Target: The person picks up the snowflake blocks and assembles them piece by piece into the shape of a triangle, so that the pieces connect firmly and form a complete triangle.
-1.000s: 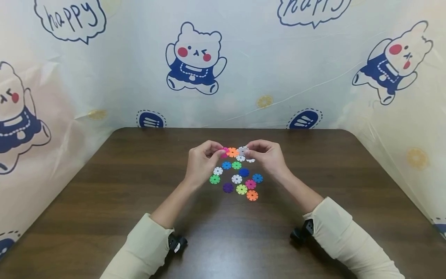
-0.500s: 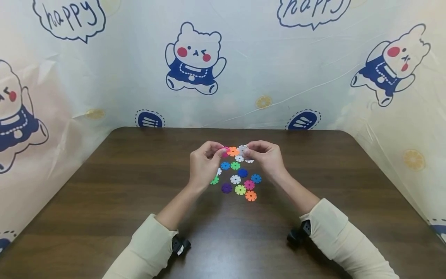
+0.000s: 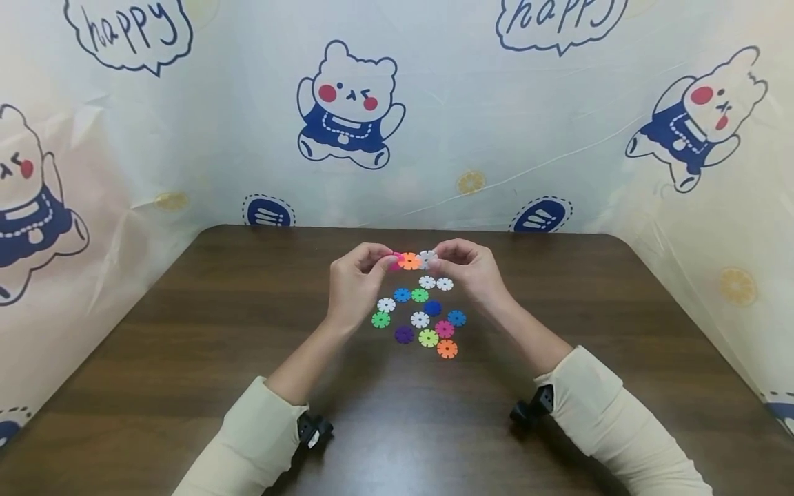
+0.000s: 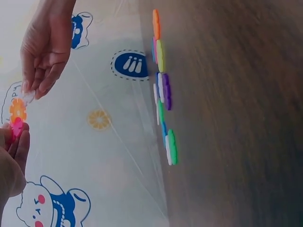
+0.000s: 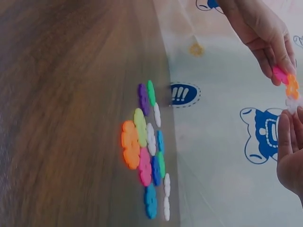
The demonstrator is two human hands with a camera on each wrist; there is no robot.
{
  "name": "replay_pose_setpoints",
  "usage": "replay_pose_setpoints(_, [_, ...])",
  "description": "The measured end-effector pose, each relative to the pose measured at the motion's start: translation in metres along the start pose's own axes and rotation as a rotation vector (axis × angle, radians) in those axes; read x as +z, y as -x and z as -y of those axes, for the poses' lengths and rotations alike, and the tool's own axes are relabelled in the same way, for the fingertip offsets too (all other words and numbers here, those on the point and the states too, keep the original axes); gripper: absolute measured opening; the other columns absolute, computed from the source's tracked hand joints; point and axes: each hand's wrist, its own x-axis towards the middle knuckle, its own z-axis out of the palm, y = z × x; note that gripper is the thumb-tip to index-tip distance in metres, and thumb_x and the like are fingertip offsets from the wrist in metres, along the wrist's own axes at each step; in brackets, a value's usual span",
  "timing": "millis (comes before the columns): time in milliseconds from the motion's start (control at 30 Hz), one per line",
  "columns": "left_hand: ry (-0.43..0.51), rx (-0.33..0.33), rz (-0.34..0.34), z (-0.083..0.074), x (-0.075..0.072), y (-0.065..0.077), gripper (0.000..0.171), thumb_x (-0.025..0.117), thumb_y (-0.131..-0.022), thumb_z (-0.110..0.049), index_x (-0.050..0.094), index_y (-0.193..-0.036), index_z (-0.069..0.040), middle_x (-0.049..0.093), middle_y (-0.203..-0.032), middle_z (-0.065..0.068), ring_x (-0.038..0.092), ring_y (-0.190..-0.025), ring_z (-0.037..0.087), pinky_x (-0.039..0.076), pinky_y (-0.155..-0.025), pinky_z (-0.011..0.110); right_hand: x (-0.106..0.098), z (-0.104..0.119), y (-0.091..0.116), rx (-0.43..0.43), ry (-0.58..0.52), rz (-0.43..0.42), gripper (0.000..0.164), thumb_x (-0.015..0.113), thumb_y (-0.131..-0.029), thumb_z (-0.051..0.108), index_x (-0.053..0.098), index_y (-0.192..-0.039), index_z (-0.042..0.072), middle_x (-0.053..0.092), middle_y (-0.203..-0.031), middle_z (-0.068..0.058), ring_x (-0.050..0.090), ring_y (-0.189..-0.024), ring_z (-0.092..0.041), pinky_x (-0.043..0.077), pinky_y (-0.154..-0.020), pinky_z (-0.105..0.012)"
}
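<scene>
Between thumb and fingers, my left hand [image 3: 355, 288] pinches a pink notched building disc [image 3: 395, 263]. My right hand [image 3: 475, 277] pinches a white notched disc [image 3: 426, 260] across from it. An orange disc [image 3: 409, 261] sits between the two, and all three look joined in a short row. In both wrist views this row is held up off the table, with the orange disc [image 4: 18, 109] in the middle. Fingertips partly cover the pink and white discs, so how their slots fit cannot be seen.
Several loose discs lie on the brown wooden table [image 3: 205, 331] below my hands, among them a purple disc [image 3: 404, 335], a yellow-green disc [image 3: 428, 337], an orange one nearest me and two white ones farthest away. A printed curtain [image 3: 434, 124] stands behind the table.
Both hands have risen slightly, carrying the joined discs up and away from the loose ones. Two white discs, partly covered before, now show fully. The grip on each end looks the same.
</scene>
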Motion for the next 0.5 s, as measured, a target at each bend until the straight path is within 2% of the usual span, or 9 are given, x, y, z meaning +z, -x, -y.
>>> replay_pose_setpoints(200, [-0.005, -0.007, -0.028, -0.002, -0.003, -0.003, 0.013, 0.069, -0.082, -0.008, 0.066, -0.089, 0.002, 0.069, -0.083, 0.009, 0.066, -0.071, 0.015, 0.052, -0.062, 0.022, -0.009, -0.007, -0.001, 0.069, 0.114, 0.070, 0.022, 0.070, -0.083, 0.009, 0.063, -0.100, -0.004, 0.066, -0.090, -0.010, 0.064, -0.081, -0.021, 0.053, -0.074, -0.031])
replay_pose_setpoints(367, [-0.002, -0.027, -0.046, -0.003, -0.008, -0.005, 0.014, 0.069, -0.082, -0.009, 0.066, -0.090, 0.002, 0.069, -0.084, 0.010, 0.066, -0.073, 0.016, 0.053, -0.066, 0.022, -0.019, -0.023, -0.003, 0.144, 0.305, 0.170, 0.025, 0.069, -0.083, 0.008, 0.063, -0.105, -0.004, 0.064, -0.095, -0.012, 0.060, -0.084, -0.022, 0.052, -0.077, -0.028])
replay_pose_setpoints(500, [0.007, -0.040, -0.067, -0.003, -0.012, -0.007, 0.014, 0.069, -0.082, -0.009, 0.066, -0.090, 0.002, 0.069, -0.084, 0.010, 0.066, -0.074, 0.016, 0.053, -0.066, 0.022, -0.027, -0.034, -0.004, 0.211, 0.442, 0.250, 0.028, 0.069, -0.084, 0.011, 0.063, -0.108, -0.002, 0.064, -0.095, -0.010, 0.058, -0.086, -0.023, 0.050, -0.078, -0.030])
